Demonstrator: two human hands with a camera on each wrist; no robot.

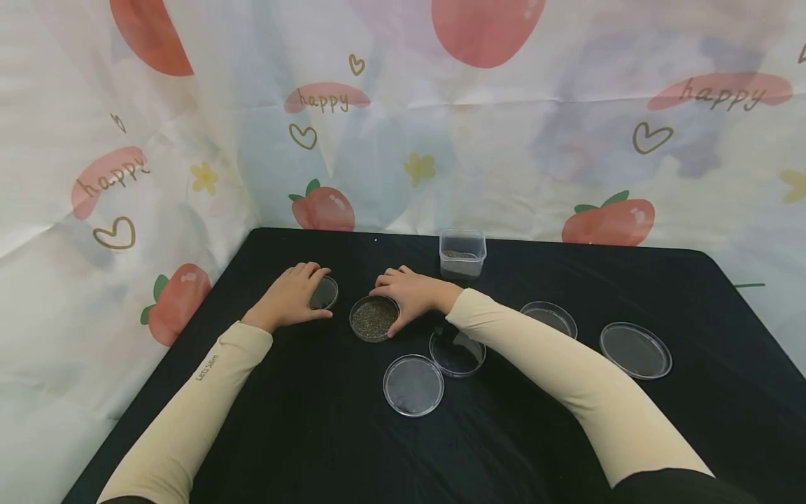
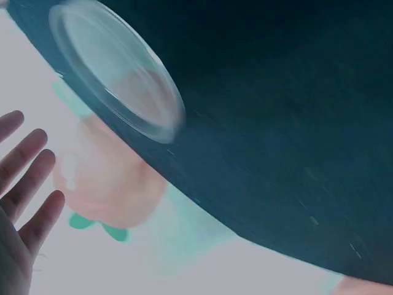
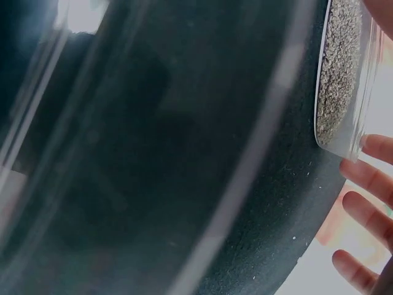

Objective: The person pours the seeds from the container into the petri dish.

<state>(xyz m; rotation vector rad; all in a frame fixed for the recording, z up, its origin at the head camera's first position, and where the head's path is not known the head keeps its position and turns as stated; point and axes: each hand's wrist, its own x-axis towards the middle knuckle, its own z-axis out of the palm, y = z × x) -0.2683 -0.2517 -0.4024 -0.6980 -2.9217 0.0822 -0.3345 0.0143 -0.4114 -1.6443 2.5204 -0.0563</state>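
Note:
My right hand point(image 1: 412, 297) grips the side of a round clear petri dish point(image 1: 374, 319), thumb at its near rim and forefinger at its far side. Brownish-grey grains lie in this dish; the right wrist view also shows the grains point(image 3: 339, 67), with the fingers point(image 3: 368, 178) at the rim. To the left, my left hand point(image 1: 291, 294) is spread beside another clear petri dish piece point(image 1: 324, 294), which shows between thumb and forefinger. In the left wrist view, that clear round piece point(image 2: 116, 74) is blurred and the fingers point(image 2: 31, 166) are straight, apart from it.
A clear plastic tub point(image 1: 462, 262) with grains inside stands at the back. Two overlapping clear dish pieces, one nearer point(image 1: 413, 386) and one behind point(image 1: 458, 353), lie in front. Two more, a partly covered one point(image 1: 549, 317) and a flat one point(image 1: 636, 351), lie by the right sleeve.

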